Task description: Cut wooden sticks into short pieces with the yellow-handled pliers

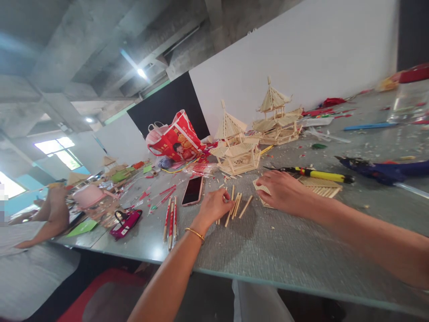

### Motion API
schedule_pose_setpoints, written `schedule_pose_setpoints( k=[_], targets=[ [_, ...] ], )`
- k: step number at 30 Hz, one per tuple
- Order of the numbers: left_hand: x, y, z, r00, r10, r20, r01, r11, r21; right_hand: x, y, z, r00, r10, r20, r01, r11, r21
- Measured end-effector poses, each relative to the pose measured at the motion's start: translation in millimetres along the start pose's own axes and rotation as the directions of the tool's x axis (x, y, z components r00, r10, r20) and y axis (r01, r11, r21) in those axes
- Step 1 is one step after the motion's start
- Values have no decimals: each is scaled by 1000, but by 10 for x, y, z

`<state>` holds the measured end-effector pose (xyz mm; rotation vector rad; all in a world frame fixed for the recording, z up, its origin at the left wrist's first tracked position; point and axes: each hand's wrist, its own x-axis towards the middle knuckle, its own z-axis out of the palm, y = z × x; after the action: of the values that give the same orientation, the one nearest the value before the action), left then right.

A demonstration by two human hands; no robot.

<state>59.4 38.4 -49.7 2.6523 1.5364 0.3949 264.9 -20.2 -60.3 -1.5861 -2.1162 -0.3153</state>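
My left hand (216, 206), with a gold bangle at the wrist, is closed over a small group of wooden sticks (237, 205) on the table. Thumb and forefinger pinch at one of the sticks. To the right, my right hand (279, 188) curls its fingers over the edge of a small flat wooden piece (265, 202), partly hidden under the palm. Behind that forearm lies a slatted stick panel (323, 188), with a yellow and black tool (321, 174) across it. Sticks with red wrappers (171, 221) lie left of my left hand, near a phone (192, 191).
Two stick-built pavilions (239, 154) stand at the back, near a red bag (177, 138). A dark blue glue gun (378, 171) and a clear jar (410, 103) are at right. A purple pouch (125, 223) lies at left; beyond it a person's arm (53, 214) rests. Scraps litter the tabletop.
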Motion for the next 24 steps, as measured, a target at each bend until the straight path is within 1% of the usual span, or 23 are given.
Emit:
schedule_pose_setpoints(
  k=[11,17,24],
  targets=[
    [1,29,-5,1000,-3,5,3,999,48,-16,-56,-55,1000,14,17,-14,1000,4],
    [-11,51,-16,999,17,27,-17,1000,18,-7,-37,-37,999,14,35,-14,1000,4],
    [-6,30,-11,1000,30,-6,-30,997,70,-2,-12,-3,1000,-7,9,7,1000,7]
  ],
)
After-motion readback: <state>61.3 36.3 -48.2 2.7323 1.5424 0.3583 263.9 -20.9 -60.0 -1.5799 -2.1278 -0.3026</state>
